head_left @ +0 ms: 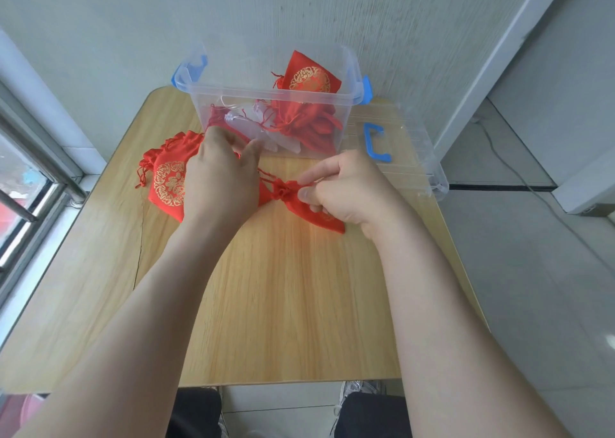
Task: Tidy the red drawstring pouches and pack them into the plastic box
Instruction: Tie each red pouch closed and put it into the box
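A red drawstring pouch (309,209) with gold print lies on the wooden table in front of the box. My right hand (349,188) pinches its gathered neck between thumb and fingers. My left hand (219,178) hovers just left of that neck, thumb and fingers spread, and I cannot tell whether it holds the drawstring. A small heap of red pouches (166,179) lies under and left of my left hand. The clear plastic box (266,93) with blue latches stands at the table's far edge and holds several red pouches (311,78).
The box's clear lid (399,158) with a blue handle lies flat to the right of the box, reaching past the table's right edge. A wall rises behind the box. A window frame runs along the left. The wooden table (283,304) stretches toward me.
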`<state>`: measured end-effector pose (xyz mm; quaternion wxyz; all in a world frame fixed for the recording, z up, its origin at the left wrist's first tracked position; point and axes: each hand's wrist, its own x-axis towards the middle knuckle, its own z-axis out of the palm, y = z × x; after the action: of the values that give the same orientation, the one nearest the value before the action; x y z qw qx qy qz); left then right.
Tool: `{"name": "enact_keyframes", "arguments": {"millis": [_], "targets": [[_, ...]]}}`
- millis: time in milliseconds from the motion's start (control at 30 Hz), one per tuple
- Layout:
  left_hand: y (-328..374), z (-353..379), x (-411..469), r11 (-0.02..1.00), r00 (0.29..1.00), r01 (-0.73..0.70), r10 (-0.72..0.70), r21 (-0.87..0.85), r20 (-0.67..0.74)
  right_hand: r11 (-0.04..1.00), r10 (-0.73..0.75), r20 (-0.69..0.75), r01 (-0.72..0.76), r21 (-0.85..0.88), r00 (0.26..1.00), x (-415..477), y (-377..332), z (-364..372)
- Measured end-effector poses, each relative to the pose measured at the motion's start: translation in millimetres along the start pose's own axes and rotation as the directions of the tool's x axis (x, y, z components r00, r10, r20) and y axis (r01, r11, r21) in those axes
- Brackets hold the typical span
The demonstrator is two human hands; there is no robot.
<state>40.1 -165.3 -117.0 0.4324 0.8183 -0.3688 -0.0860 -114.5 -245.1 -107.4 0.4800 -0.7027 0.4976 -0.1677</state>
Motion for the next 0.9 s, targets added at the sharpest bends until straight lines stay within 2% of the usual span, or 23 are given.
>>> {"name": "enact_keyframes", "arguments": {"millis": [200, 300, 367, 433, 633, 700, 800, 900], "targets": [[-1, 5, -2, 0.999, 1.0, -0.004, 0.003, 0.037, 0.01, 0.995, 0.054, -0.015, -0.055, -0.082, 0.998, 1, 2, 6], [0, 10, -5, 0.999, 0.999, -0.034, 0.034, 0.036, 0.019, 0.99, 0.044, 0.065, -0.035, -0.134, 0.997, -1, 1, 8], [-1, 10, -5, 0.999, 0.998, -0.049, 0.048, 0.017, 0.03, 0.981, 0.053, 0.173, -0.019, -0.191, 0.984, -3, 0, 11], [-2, 9, -4, 0.997, 0.996, -0.071, 0.072, -0.006, 0.045, 0.964, 0.063, 0.251, 0.007, -0.267, 0.966, -4, -2, 13], [-2, 2, 2, 0.988, 1.0, -0.003, 0.005, -0.152, 0.009, 0.882, -0.032, 0.29, 0.164, -0.441, 0.956, -9, 5, 12], [-1, 1, 3, 0.984, 1.0, 0.031, -0.03, -0.177, 0.007, 0.867, -0.173, 0.185, 0.239, -0.438, 0.967, -6, 9, 16], [0, -4, 4, 0.969, 0.997, 0.07, -0.066, -0.236, 0.028, 0.901, -0.356, -0.114, 0.308, -0.305, 0.928, 5, 13, 18], [0, -6, 4, 0.979, 0.997, 0.072, -0.065, -0.189, 0.039, 0.934, -0.358, -0.4, 0.331, -0.138, 0.844, 12, 9, 16]]}}
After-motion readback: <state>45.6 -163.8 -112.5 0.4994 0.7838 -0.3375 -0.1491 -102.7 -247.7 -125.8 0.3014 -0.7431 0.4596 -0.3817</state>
